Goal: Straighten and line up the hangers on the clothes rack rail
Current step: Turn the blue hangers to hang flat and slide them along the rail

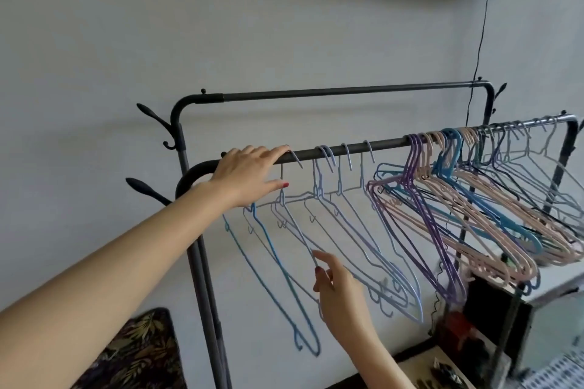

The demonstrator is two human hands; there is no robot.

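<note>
— Where are the hands at the rack?

— The left hand (249,174) lies flat over the near end of the front rail (354,150), fingers spread along the bar, gripping nothing that I can make out. The right hand (339,290) is lower, thumb and forefinger pinched narrow on the sloping arm of a pale wire hanger (292,218).

— And which way does that hanger lie?

— Its hook sits on the rail just beside the left fingertips, up and to the left of the pinch; its long arm slants down toward the right hand. The left hand is the nearer to the hook.

— The rest?

— Loose wire hangers (344,199) hang skewed mid-rail; the plastic hangers (467,199), pink, purple and blue, crowd the far end.
</note>
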